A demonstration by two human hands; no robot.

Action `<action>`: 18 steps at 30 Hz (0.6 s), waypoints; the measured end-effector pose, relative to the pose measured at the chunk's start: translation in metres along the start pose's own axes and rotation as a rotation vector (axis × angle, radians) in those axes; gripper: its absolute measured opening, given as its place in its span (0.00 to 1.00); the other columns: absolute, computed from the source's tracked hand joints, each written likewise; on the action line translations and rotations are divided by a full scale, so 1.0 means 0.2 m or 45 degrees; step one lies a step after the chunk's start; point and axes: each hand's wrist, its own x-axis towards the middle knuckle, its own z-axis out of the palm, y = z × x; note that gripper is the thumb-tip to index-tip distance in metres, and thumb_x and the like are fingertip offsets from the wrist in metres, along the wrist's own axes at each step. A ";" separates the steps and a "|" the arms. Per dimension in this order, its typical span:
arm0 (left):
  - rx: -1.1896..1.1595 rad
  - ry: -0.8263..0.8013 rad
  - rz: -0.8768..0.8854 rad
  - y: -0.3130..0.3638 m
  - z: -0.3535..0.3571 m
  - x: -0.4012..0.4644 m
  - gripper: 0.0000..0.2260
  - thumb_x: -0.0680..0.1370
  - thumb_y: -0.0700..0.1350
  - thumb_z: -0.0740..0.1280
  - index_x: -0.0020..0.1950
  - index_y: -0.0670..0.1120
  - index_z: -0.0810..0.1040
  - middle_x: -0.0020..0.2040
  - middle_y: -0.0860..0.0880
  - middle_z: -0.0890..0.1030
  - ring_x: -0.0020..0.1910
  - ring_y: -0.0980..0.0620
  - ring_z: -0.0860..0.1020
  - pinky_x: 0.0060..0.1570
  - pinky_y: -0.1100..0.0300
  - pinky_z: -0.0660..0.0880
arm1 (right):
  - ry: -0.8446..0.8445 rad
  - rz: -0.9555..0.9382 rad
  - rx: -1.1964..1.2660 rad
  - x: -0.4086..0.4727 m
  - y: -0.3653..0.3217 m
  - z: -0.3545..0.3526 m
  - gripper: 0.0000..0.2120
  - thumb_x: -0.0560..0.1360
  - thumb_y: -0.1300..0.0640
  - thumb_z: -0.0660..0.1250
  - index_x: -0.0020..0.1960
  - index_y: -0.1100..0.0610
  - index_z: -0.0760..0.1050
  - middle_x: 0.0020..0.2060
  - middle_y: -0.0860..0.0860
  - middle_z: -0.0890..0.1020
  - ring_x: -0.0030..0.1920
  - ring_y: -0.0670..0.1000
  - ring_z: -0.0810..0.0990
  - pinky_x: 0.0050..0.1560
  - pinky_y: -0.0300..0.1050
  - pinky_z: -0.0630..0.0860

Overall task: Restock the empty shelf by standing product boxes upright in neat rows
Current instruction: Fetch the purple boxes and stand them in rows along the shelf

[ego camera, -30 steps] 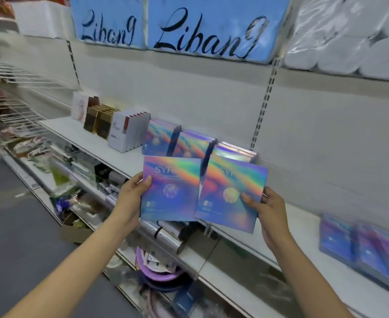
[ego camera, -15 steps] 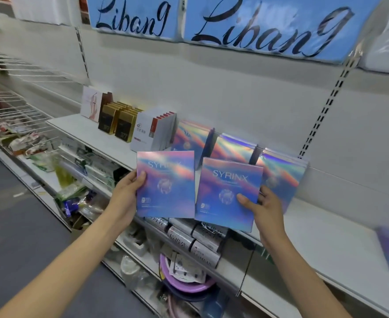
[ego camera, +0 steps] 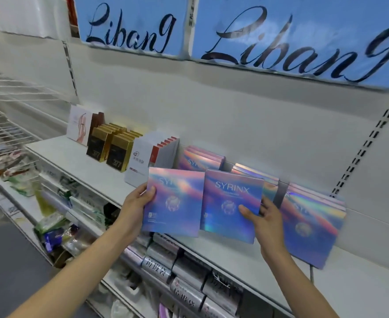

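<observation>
My left hand [ego camera: 135, 207] grips a flat iridescent SYRINX box [ego camera: 175, 203] by its left edge, thumb on the front. My right hand [ego camera: 261, 220] holds a second SYRINX box [ego camera: 230, 200] by its lower right corner. Both boxes are upright, side by side, in front of the white shelf [ego camera: 92, 166]. Behind them three rows of the same boxes stand on the shelf: a left row [ego camera: 202, 157], a middle row [ego camera: 255, 174] and a right row [ego camera: 312, 223].
Further left on the shelf stand white boxes with red edges [ego camera: 152, 154], gold and black boxes [ego camera: 111, 148] and a white box with a pink figure [ego camera: 78, 125]. Blue "Libang" signs [ego camera: 280, 40] hang above. Lower shelves hold silver packs [ego camera: 184, 267] and bagged goods [ego camera: 51, 226].
The view has swung left and closer to the shelf. Both held boxes stay side by side and have come nearer the standing rows.
</observation>
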 end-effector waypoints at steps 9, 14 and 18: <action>0.071 -0.108 -0.055 -0.07 -0.01 0.36 0.11 0.82 0.44 0.64 0.60 0.40 0.79 0.48 0.45 0.87 0.42 0.50 0.86 0.37 0.59 0.82 | 0.218 0.028 -0.126 0.06 0.04 0.06 0.12 0.72 0.70 0.74 0.53 0.61 0.78 0.44 0.49 0.85 0.42 0.42 0.83 0.44 0.34 0.77; 0.153 -0.240 -0.075 -0.10 0.01 0.63 0.13 0.83 0.45 0.64 0.63 0.40 0.79 0.55 0.42 0.85 0.51 0.44 0.84 0.48 0.52 0.82 | 0.407 0.044 -0.136 0.02 0.05 0.04 0.11 0.71 0.68 0.76 0.52 0.62 0.78 0.47 0.55 0.86 0.47 0.55 0.83 0.53 0.49 0.79; 0.398 -0.351 0.114 -0.19 0.04 0.78 0.11 0.82 0.51 0.65 0.63 0.50 0.77 0.60 0.48 0.82 0.62 0.43 0.80 0.53 0.59 0.80 | 0.515 0.033 -0.130 -0.02 0.01 0.08 0.10 0.71 0.71 0.74 0.46 0.60 0.77 0.38 0.45 0.85 0.39 0.44 0.82 0.42 0.35 0.78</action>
